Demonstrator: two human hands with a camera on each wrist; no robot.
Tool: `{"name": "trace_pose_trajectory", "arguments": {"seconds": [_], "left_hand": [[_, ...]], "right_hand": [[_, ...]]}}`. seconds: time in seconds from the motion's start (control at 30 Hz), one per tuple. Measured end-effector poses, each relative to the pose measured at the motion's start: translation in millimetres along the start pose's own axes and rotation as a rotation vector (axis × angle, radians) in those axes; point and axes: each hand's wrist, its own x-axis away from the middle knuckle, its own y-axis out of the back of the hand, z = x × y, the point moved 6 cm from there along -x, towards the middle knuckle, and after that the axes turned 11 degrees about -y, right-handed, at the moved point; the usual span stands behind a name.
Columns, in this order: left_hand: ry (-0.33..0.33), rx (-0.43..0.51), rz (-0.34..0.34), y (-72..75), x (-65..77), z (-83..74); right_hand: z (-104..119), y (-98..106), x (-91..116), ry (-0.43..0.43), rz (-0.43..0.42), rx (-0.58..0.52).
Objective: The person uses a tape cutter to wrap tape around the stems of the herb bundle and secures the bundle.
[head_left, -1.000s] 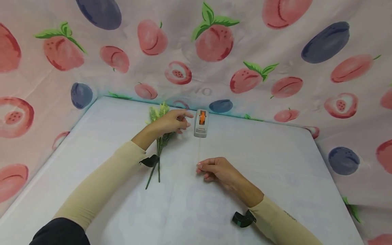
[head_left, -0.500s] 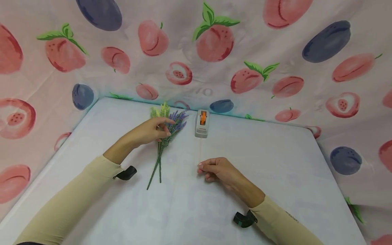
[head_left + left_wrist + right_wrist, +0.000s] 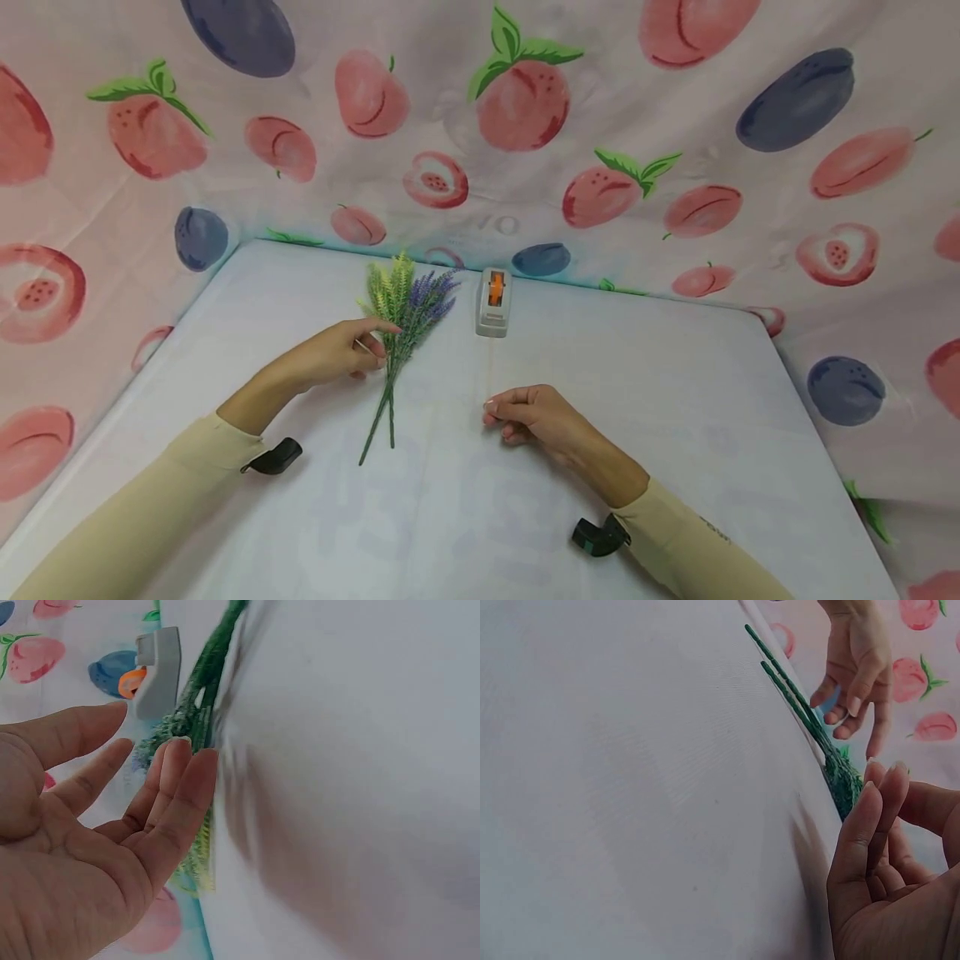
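Two artificial flower sprigs lie crossed on the table, one with yellow-green blooms (image 3: 386,292) and one with purple blooms (image 3: 429,302). My left hand (image 3: 330,354) is at their left side, over the green stems, its fingers loosely spread and holding nothing. The left wrist view shows that same palm with the green stems (image 3: 217,652) behind the fingertips. To the right of the flowers is a grey tape dispenser (image 3: 492,320) with an orange core. A thin strip of clear tape (image 3: 491,362) runs from it towards me. My right hand (image 3: 536,417) pinches the strip's near end between thumb and fingers.
White cloth covers the table (image 3: 660,400). A fruit-print curtain (image 3: 465,100) rises along its back and sides. Black wrist cameras, such as the right one (image 3: 600,536), jut out below both sleeves.
My left hand has drawn back from beside the tape dispenser, left and towards me across the flowers, uncovering their blooms. My right hand stays in place with the tape end.
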Motion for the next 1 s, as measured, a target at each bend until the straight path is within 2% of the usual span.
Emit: {"name": "trace_pose_trajectory", "arguments": {"seconds": [0.33, 0.8, 0.9, 1.0], "left_hand": [[0.003, 0.016, 0.018, -9.8, 7.3, 10.9], [0.008, -0.053, 0.050, -27.0, -1.0, 15.2], [0.023, -0.091, 0.023, -31.5, -3.9, 15.5], [0.052, -0.141, -0.039, -33.9, -5.4, 14.3]], "right_hand": [[0, 1, -1, -0.004, -0.003, 0.013], [-1, 1, -2, 0.001, 0.011, 0.013], [0, 1, -2, 0.002, 0.013, 0.009], [-1, 0, -2, 0.002, 0.015, 0.013]]}}
